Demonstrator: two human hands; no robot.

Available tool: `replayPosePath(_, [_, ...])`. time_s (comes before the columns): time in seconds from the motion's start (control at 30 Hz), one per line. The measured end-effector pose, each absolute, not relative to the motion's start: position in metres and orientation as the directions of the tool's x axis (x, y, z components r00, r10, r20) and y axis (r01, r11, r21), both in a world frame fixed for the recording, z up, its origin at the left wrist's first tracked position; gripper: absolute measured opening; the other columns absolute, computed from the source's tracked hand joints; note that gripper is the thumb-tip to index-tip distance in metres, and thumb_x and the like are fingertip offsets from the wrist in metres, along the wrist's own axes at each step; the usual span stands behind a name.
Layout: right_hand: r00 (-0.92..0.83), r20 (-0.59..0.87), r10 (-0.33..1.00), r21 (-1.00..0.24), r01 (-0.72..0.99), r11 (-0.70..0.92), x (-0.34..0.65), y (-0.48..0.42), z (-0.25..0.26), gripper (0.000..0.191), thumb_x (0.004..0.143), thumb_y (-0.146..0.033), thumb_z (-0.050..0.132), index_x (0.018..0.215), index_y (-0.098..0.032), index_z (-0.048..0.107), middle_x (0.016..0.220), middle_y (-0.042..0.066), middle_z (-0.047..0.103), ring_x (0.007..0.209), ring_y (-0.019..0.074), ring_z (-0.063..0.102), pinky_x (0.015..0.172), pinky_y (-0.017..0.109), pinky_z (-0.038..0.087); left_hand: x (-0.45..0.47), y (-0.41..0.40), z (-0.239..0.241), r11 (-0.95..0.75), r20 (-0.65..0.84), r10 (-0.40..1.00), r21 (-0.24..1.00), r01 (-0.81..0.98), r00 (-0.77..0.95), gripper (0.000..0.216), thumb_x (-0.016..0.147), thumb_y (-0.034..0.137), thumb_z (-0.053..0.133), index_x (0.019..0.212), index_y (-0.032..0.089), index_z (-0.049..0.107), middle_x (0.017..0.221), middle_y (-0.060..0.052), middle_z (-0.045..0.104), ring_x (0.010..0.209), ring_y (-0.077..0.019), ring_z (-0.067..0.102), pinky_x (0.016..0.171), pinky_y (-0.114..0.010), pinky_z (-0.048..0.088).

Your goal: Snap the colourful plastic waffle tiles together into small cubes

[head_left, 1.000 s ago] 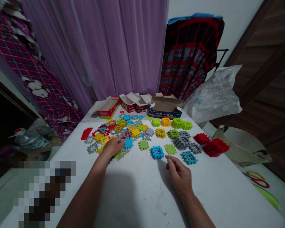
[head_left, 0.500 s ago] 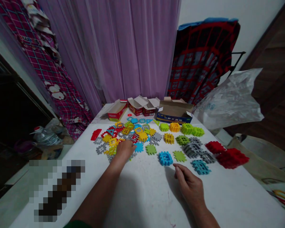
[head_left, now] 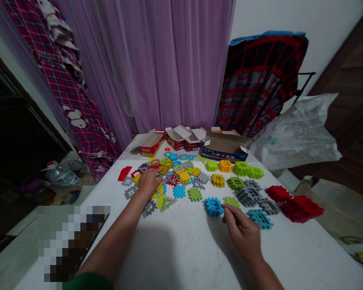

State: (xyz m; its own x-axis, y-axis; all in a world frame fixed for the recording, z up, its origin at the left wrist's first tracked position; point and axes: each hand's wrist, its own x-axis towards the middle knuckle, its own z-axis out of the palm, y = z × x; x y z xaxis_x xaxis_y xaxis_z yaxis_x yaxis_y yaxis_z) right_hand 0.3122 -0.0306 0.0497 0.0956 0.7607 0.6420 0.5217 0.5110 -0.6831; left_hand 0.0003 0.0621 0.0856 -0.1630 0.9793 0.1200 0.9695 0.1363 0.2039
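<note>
My left hand (head_left: 149, 181) lies palm down on a heap of flat plastic waffle pieces (head_left: 172, 177) in yellow, red, grey and blue, fingers curled into the pile. What they grip is hidden. My right hand (head_left: 243, 229) rests on the white table (head_left: 184, 249) with fingers bent, its fingertips touching the stacked blue block (head_left: 213, 206). A green flat piece (head_left: 231, 201) sits just beyond those fingertips.
Grey stacks (head_left: 250, 195), a light-blue block (head_left: 260, 218), red blocks (head_left: 300, 208), green and yellow stacks (head_left: 243, 169) fill the right side. Open cardboard boxes (head_left: 225, 145) line the far edge by the purple curtain. A plastic bag (head_left: 296, 133) hangs right; a water bottle (head_left: 59, 173) stands left.
My left hand has slid left and farther into the pile. My right hand has moved forward until it touches the blue block. The camera has tilted slightly.
</note>
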Motion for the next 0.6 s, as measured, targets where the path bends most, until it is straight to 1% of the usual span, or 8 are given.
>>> replayPosePath(0.07, [0.061,0.684,0.727,-0.642,0.523,0.561,0.306,-0.028,0.051,0.019,0.089,-0.031,0.059,0.087,-0.019,0.074,0.065,0.001,0.072,0.048,0.013,0.065,0.05,0.019,0.054,-0.002,0.076,0.085,0.14,0.11,0.981,0.179,0.974,-0.161,0.043,0.087,0.038,0.06,0.127,0.022,0.062,0.137,-0.011,0.061,0.125,-0.0276,0.054,0.104,-0.036,0.039])
replayPosePath(0.2, [0.055,0.723,0.689,-0.595,0.556,0.58,0.303,-0.028,0.038,0.019,0.09,-0.028,0.058,0.087,-0.019,0.074,0.068,0.002,0.074,0.049,0.0126,0.066,0.051,0.018,0.054,0.001,0.099,0.081,0.179,0.033,0.983,0.104,0.978,-0.183,0.056,0.086,0.05,0.058,0.129,0.015,0.058,0.133,-0.017,0.062,0.123,-0.0334,0.056,0.101,-0.043,0.042])
replayPosePath(0.37, [0.038,0.689,0.724,-0.612,0.566,0.552,0.31,-0.032,0.024,0.019,0.091,-0.026,0.056,0.09,-0.018,0.073,0.071,0.002,0.075,0.051,0.0126,0.068,0.051,0.017,0.054,0.004,0.111,0.076,0.236,-0.016,0.972,0.021,0.972,-0.236,0.052,0.088,0.053,0.054,0.127,0.018,0.058,0.126,-0.016,0.066,0.119,-0.0324,0.06,0.096,-0.043,0.046])
replayPosePath(0.5, [0.04,0.68,0.732,-0.627,0.549,0.553,0.309,-0.032,0.026,0.018,0.091,-0.025,0.056,0.091,-0.019,0.073,0.07,0.002,0.075,0.052,0.0125,0.068,0.053,0.017,0.054,0.004,0.113,0.077,0.242,-0.02,0.97,0.019,0.97,-0.241,0.049,0.088,0.051,0.054,0.125,0.019,0.059,0.121,-0.015,0.069,0.116,-0.0319,0.062,0.093,-0.041,0.047])
replayPosePath(0.6, [0.046,0.693,0.72,-0.624,0.537,0.567,0.307,-0.031,0.03,0.018,0.091,-0.024,0.056,0.089,-0.019,0.073,0.068,0.001,0.074,0.05,0.0116,0.067,0.053,0.017,0.054,0.002,0.11,0.08,0.244,0.005,0.97,0.06,0.968,-0.245,0.049,0.087,0.049,0.056,0.127,0.022,0.059,0.123,-0.014,0.069,0.115,-0.0313,0.063,0.091,-0.039,0.047])
